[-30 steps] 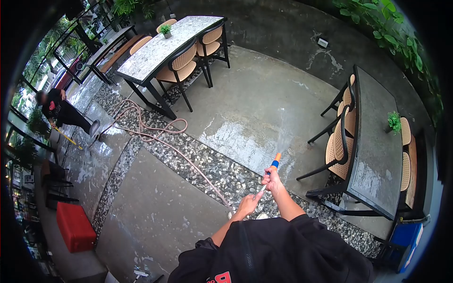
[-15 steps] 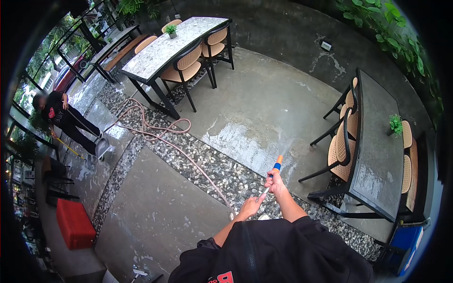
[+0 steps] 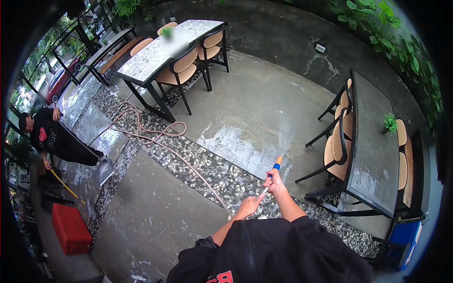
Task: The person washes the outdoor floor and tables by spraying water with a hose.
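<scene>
My right hand point(image 3: 273, 181) is wrapped round the blue and orange hose nozzle point(image 3: 277, 163), which points away from me. Water sprays from its tip onto the wet concrete floor point(image 3: 236, 141). Lower and to the left, my left hand point(image 3: 250, 205) grips the hose point(image 3: 191, 169) just behind the nozzle. From there the pinkish hose runs back over the pebble strip point(image 3: 207, 160) and lies in loose loops near the long light table point(image 3: 160, 55).
At the left stands another person point(image 3: 59, 137) with a long-handled dustpan point(image 3: 104, 170) and a yellow-handled tool point(image 3: 66, 183). A red box point(image 3: 71, 229) is at the lower left. A dark table point(image 3: 375, 141) with woven chairs point(image 3: 336, 146) stands on the right.
The other person has come closer, with the dustpan moving down and to the right. My hands keep their hold on the hose and nozzle, and the spray continues.
</scene>
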Demonstrator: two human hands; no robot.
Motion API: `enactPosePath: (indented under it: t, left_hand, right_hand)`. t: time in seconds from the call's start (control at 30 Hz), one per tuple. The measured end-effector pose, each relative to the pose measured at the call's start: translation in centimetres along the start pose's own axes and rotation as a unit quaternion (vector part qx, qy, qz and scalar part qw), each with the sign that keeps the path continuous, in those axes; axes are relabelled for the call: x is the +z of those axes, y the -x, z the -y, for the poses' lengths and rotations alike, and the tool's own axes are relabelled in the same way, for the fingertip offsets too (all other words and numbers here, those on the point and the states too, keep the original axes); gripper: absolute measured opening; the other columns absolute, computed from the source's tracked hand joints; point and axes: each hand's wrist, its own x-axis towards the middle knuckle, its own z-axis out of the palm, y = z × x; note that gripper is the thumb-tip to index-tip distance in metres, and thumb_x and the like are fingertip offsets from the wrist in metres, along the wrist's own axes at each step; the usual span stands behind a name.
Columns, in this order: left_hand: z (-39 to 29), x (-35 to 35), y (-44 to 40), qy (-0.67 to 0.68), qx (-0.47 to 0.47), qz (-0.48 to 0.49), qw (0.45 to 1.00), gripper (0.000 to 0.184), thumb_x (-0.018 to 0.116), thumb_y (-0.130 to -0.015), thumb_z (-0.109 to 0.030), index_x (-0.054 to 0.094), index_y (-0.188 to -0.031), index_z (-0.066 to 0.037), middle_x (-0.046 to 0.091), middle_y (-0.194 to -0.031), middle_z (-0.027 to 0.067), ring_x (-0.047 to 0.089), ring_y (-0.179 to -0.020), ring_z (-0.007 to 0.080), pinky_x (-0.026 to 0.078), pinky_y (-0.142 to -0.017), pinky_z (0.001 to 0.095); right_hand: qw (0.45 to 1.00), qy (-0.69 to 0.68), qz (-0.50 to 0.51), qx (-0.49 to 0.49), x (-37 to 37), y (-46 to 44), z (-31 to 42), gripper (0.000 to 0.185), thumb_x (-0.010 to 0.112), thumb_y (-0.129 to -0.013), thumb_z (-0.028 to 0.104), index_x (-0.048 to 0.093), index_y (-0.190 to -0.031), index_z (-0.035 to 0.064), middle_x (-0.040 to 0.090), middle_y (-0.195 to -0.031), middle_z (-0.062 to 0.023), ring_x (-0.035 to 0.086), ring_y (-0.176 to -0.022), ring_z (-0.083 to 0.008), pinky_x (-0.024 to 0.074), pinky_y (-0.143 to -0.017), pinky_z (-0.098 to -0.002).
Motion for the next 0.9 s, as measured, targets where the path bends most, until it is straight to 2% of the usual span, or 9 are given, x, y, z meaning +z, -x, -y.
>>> enactPosePath:
  t: [0.2,0.23,0.3,0.37,0.43,0.47,0.5,0.67,0.9]
  left_hand:
    - [-0.8,-0.1,-0.8,-0.003,0.012,0.004,1.000,0.064,0.034,-0.075,-0.057,0.056,-0.071,0.003,0.053,-0.061,0.0199,0.054,-0.066,0.0317,0.040,-0.062,0.0376]
    - [0.3,1.1,-1.8,-0.013,0.038,-0.064,0.997,0.063,0.034,-0.074,-0.058,0.057,-0.071,0.001,0.053,-0.058,0.0171,0.054,-0.063,0.0318,0.040,-0.060,0.0379]
    - [-0.5,0.6,-2.5,-0.040,0.010,0.006,0.999,0.068,0.029,-0.075,-0.060,0.058,-0.067,0.001,0.055,-0.066,0.0213,0.054,-0.071,0.0353,0.040,-0.063,0.0410]
    - [-1.1,-0.1,-2.4,0.037,-0.014,0.021,0.999,0.066,0.030,-0.074,-0.060,0.059,-0.065,-0.001,0.056,-0.062,0.0170,0.055,-0.064,0.0317,0.040,-0.058,0.0386]
    - [-1.5,0.2,-2.2,0.180,0.013,-0.030,0.983,0.064,0.034,-0.072,-0.061,0.058,-0.062,-0.002,0.054,-0.057,0.0153,0.054,-0.055,0.0265,0.039,-0.053,0.0369]
    - [-2.9,-1.7,-1.3,0.073,0.107,-0.064,0.990,0.067,0.034,-0.071,-0.062,0.059,-0.064,-0.001,0.055,-0.058,0.0163,0.054,-0.054,0.0279,0.039,-0.051,0.0371]
    - [-1.4,-0.3,-4.0,0.035,0.012,-0.054,0.998,0.070,0.033,-0.070,-0.064,0.058,-0.065,0.001,0.054,-0.059,0.0192,0.055,-0.058,0.0304,0.040,-0.053,0.0389]
    - [-4.0,-0.1,-7.7,0.062,-0.012,-0.191,0.980,0.076,0.032,-0.068,-0.066,0.057,-0.067,0.005,0.055,-0.071,0.0244,0.054,-0.074,0.0365,0.042,-0.065,0.0421]
    - [-12.5,-1.0,-12.8,0.067,-0.061,-0.169,0.981,0.072,0.034,-0.070,-0.064,0.057,-0.077,0.005,0.055,-0.083,0.0234,0.053,-0.083,0.0357,0.040,-0.072,0.0416]
  right_hand:
    - [1.000,-0.003,-0.006,-0.026,-0.2,-0.3,1.3,0.019,0.052,-0.066,0.015,0.033,-0.061,0.0132,0.024,-0.042,0.0048,0.018,-0.031,-0.0059,0.0174,-0.029,-0.0206]
    - [0.999,0.008,-0.004,-0.034,0.2,-0.4,1.4,0.019,0.052,-0.066,0.015,0.033,-0.061,0.0134,0.024,-0.042,0.0048,0.018,-0.031,-0.0061,0.0171,-0.029,-0.0207]
    - [0.999,0.018,0.022,-0.046,0.8,0.0,2.0,0.023,0.054,-0.065,0.016,0.032,-0.058,0.0139,0.023,-0.040,0.0049,0.018,-0.029,-0.0069,0.0164,-0.028,-0.0215]
    - [0.997,0.038,0.042,-0.050,0.1,-2.1,2.7,0.026,0.056,-0.064,0.017,0.031,-0.057,0.0144,0.021,-0.039,0.0047,0.017,-0.029,-0.0082,0.0166,-0.027,-0.0229]
    - [0.990,0.089,0.076,-0.075,1.2,-1.6,3.3,0.029,0.056,-0.064,0.019,0.029,-0.055,0.0148,0.019,-0.038,0.0045,0.016,-0.029,-0.0085,0.0163,-0.027,-0.0232]
    - [0.993,0.091,0.065,-0.044,1.7,-2.4,3.9,0.025,0.055,-0.066,0.019,0.032,-0.057,0.0155,0.019,-0.039,0.0059,0.016,-0.028,-0.0079,0.0151,-0.027,-0.0219]
    - [0.989,0.125,0.057,-0.056,2.2,-3.4,4.6,0.030,0.055,-0.067,0.019,0.027,-0.056,0.0161,0.019,-0.038,0.0058,0.016,-0.028,-0.0077,0.0146,-0.026,-0.0215]
    - [0.987,0.152,0.054,-0.001,5.6,-6.6,8.9,0.028,0.053,-0.069,0.020,0.029,-0.055,0.0150,0.020,-0.039,0.0060,0.015,-0.029,-0.0075,0.0144,-0.027,-0.0210]
    - [0.980,0.183,0.075,0.036,8.7,-10.6,17.9,0.027,0.051,-0.068,0.022,0.031,-0.052,0.0145,0.019,-0.038,0.0060,0.016,-0.028,-0.0078,0.0165,-0.028,-0.0206]
